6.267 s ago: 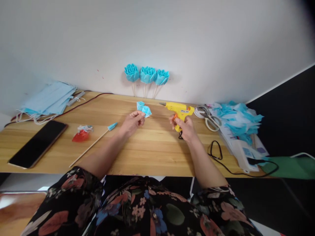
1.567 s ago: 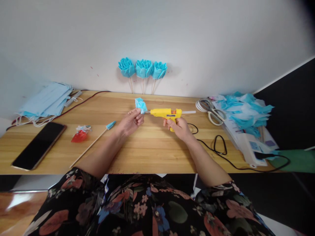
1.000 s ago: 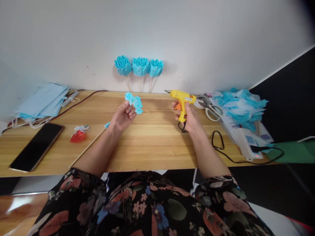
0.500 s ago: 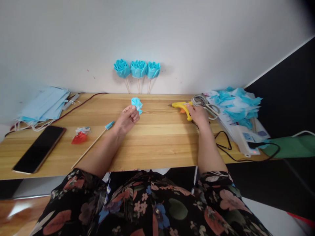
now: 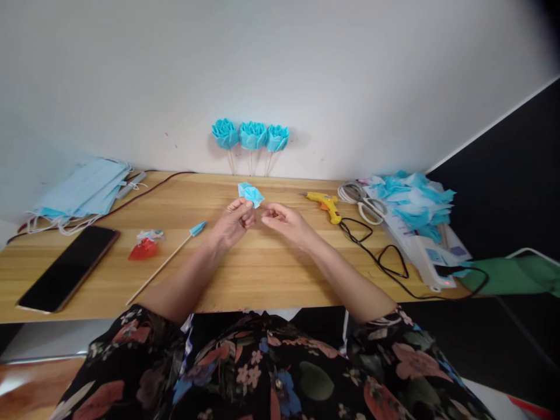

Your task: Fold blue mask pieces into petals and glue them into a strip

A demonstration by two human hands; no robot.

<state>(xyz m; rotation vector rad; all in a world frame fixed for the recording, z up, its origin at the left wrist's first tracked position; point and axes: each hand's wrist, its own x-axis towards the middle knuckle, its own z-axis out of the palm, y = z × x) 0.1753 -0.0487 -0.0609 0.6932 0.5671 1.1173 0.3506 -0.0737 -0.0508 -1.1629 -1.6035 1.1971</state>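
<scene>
My left hand (image 5: 233,224) pinches a blue fabric petal piece (image 5: 250,192) between thumb and fingers, above the middle of the table. Just to its right is my right hand (image 5: 286,223), fingers loosely curled and apart, with nothing visible in them. A yellow hot glue gun (image 5: 322,202) lies on its side farther right, its nozzle pointing left. Left of my left hand rests a wooden stick (image 5: 164,263) with a small rolled blue tip (image 5: 198,228).
Three blue fabric flowers (image 5: 252,136) on sticks lean against the wall. Scissors (image 5: 371,210), a pile of blue and white fabric pieces (image 5: 411,198) and a power strip (image 5: 431,262) lie right. Left are face masks (image 5: 83,189), a phone (image 5: 67,268) and a red packet (image 5: 143,249).
My right hand has let go of the hot glue gun and moved left, close to my left hand. The petal piece is turned and more spread in my left hand.
</scene>
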